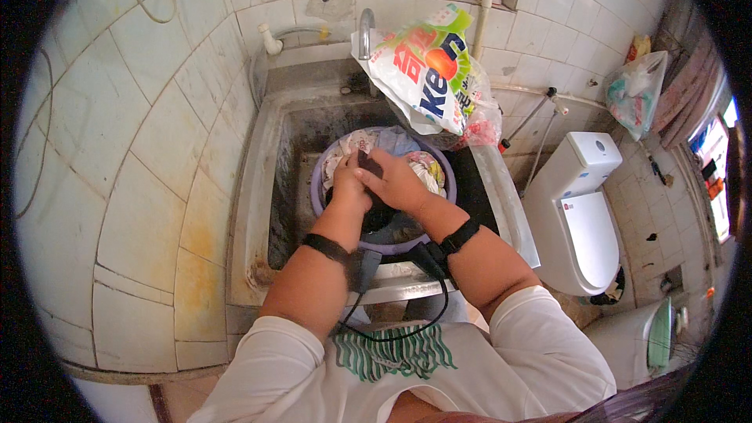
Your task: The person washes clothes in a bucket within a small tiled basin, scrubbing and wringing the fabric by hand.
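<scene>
A purple plastic basin full of wet clothes sits inside a stained metal sink. Both my hands are over the basin and grip one dark piece of clothing. My left hand holds its left side, and my right hand closes over its top. Light patterned clothes lie behind the dark one in the basin. Black straps with cables circle both my wrists.
A large washing-powder bag leans on the sink's back right corner beside the tap. A white toilet stands to the right, with a plastic bag hanging on the tiled wall. Tiled wall fills the left.
</scene>
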